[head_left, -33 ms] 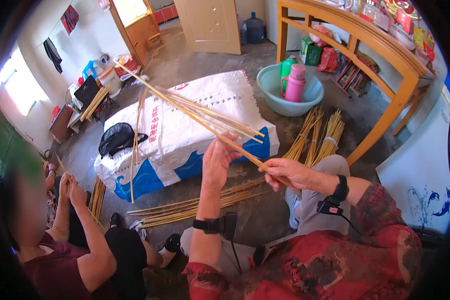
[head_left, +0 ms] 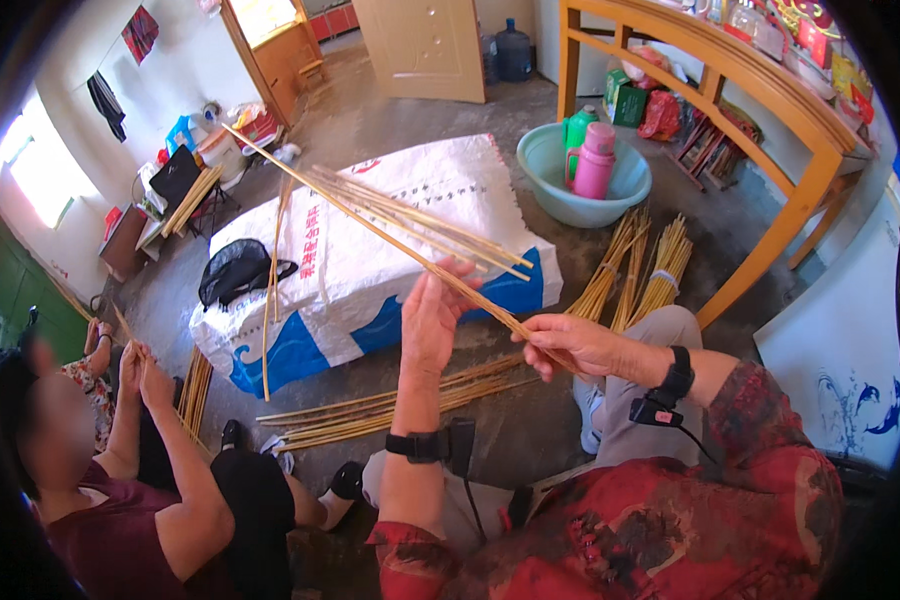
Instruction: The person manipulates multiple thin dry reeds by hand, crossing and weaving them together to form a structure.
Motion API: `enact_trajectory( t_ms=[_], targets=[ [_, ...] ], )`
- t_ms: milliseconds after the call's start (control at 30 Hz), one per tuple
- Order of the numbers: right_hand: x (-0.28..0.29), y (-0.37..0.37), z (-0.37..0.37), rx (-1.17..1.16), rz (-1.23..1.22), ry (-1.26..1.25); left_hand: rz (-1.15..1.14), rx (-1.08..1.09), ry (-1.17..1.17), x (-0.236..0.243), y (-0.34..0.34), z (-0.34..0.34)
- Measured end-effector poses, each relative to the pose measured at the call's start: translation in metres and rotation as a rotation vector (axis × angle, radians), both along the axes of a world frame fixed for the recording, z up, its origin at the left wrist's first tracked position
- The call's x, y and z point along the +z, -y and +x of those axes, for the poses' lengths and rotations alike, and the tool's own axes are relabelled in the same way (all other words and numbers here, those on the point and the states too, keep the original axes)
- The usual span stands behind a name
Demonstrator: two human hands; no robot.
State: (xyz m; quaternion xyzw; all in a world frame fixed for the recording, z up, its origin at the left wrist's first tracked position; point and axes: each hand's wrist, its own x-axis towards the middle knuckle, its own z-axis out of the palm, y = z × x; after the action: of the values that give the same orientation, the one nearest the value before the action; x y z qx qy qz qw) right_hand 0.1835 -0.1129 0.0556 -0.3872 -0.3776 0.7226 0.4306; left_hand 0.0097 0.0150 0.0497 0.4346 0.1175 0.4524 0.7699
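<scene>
A long, thin yellow-brown stick (head_left: 370, 230) slants from the upper left down to my hands. My right hand (head_left: 570, 345) is closed round its lower end. Farther up, my left hand (head_left: 433, 320) has the stick between thumb and fingers, the fingers mostly straight and partly hidden behind it. Just beyond, several loose sticks (head_left: 420, 220) lie over the white woven sack cover (head_left: 460, 170). A few more sticks (head_left: 273, 290) hang over its near left edge, beside a black mesh bag (head_left: 235, 275).
Long sticks (head_left: 370, 420) lie on the floor before me. Tied stick bundles (head_left: 665, 270) stand at right, near a pale basin (head_left: 580, 210) holding flasks and a wooden table (head_left: 820, 160). Close on my left, a co-worker (head_left: 120, 490) holds a stick.
My right hand has shifted slightly up and left with the stick. My left hand stays almost in place. The co-worker's head has moved a little.
</scene>
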Motion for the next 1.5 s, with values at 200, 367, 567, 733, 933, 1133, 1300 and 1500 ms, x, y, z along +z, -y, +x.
enact_trajectory(
  t_ms=[200, 367, 567, 733, 933, 1133, 1300, 1500],
  targets=[
    [-0.007, -0.019, -0.028, 0.277, -0.11, 0.078, -0.128, 0.217, 0.056, 0.011, -0.025, -0.038],
    [-0.012, -0.039, -0.021, 0.492, -0.028, 0.057, -0.125, 0.233, 0.047, 0.009, -0.029, -0.036],
    [-0.021, -0.058, -0.004, 0.564, 0.17, 0.311, -0.058, 0.133, 0.026, 0.006, -0.032, -0.026],
    [0.004, -0.094, -0.012, 0.149, 0.218, 0.347, -0.055, 0.191, -0.124, 0.005, -0.031, -0.022],
    [0.004, -0.111, -0.018, 0.073, 0.155, 0.241, -0.104, 0.202, -0.176, -0.003, -0.033, -0.006],
    [0.006, -0.114, -0.016, 0.09, 0.119, 0.189, -0.121, 0.164, -0.23, -0.009, -0.038, -0.01],
    [-0.002, -0.116, -0.017, 0.159, 0.111, 0.201, -0.147, 0.201, -0.259, -0.012, -0.038, -0.007],
    [-0.002, -0.118, -0.016, 0.198, 0.126, 0.218, -0.15, 0.191, -0.255, -0.014, -0.034, -0.013]
  ],
)
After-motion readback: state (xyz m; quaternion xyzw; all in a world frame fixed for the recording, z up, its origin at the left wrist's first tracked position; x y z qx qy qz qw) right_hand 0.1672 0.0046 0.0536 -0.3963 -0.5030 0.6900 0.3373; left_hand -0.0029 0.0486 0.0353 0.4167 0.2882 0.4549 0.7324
